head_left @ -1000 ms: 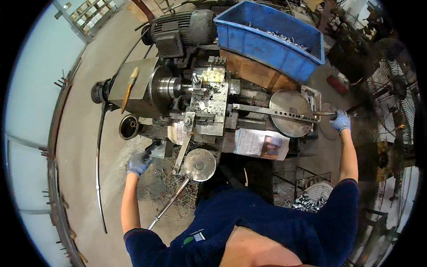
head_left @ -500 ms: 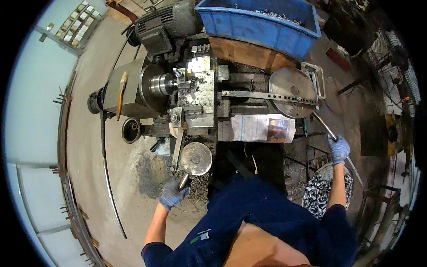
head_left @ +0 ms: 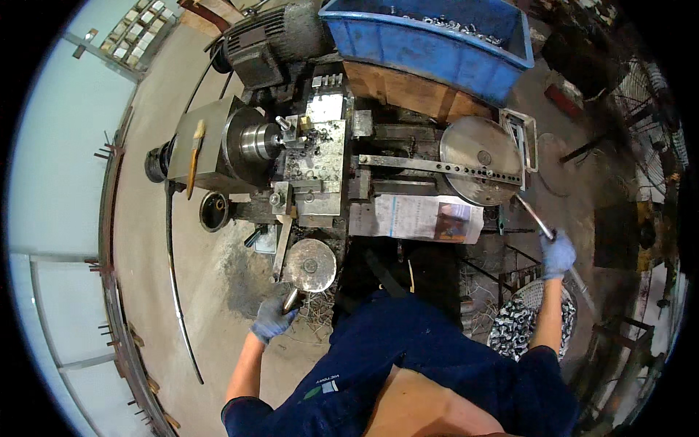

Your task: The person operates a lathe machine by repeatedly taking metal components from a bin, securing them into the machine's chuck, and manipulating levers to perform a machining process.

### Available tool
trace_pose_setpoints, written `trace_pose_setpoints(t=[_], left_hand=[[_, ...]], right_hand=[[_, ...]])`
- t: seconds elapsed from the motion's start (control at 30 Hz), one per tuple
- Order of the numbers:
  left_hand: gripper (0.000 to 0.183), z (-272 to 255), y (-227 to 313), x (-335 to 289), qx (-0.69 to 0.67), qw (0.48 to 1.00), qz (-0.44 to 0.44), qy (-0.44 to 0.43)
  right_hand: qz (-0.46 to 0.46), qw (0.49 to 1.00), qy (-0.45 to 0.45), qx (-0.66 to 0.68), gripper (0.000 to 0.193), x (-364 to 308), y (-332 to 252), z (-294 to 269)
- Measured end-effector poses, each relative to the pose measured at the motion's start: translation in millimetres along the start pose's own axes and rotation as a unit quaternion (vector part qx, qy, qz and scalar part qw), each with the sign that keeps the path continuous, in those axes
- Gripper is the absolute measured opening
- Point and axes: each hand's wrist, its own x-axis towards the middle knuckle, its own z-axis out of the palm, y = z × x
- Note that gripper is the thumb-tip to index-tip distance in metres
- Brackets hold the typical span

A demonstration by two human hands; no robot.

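Note:
Blue-gloved, my left hand [head_left: 273, 319] is wrapped around the short metal handle [head_left: 290, 299] of a small round steel disc [head_left: 310, 266] at the near side of a lathe-like machine. On the right, my right hand [head_left: 558, 255], also gloved, grips a long metal lever [head_left: 534, 213] that joins a larger steel disc [head_left: 480, 162]. A bar with a row of holes [head_left: 437, 167] links that disc to the chip-covered slide [head_left: 318, 156]. Tool blocks [head_left: 282, 198] sit on the slide, close to the round spindle chuck [head_left: 256, 140].
A blue bin [head_left: 429, 54] of small metal parts stands behind on a wooden board [head_left: 408, 93]. A basket [head_left: 535, 293] of shiny parts is below my right arm. A brush [head_left: 195, 160] lies on the headstock, printed paper [head_left: 415, 217] beside the slide, and a motor [head_left: 273, 44] behind.
The slide, its tool blocks and the small disc have shifted slightly left, toward the chuck. My left hand has moved a little left with the handle; both hands keep their grips.

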Motion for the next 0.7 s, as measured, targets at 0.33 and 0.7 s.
trace_pose_setpoints(t=[0.33,0.7], left_hand=[[0.037,-1.0,-24.7,13.5,-0.084,0.993,0.018,-0.083],[0.054,-76.9,-173.4,124.2,0.192,0.937,-0.092,0.276]], right_hand=[[-0.053,0.987,-0.002,-0.150,0.063,179.9,-79.5,16.3],[-0.187,0.977,0.017,0.102,0.059,23.4,-71.8,20.0]])
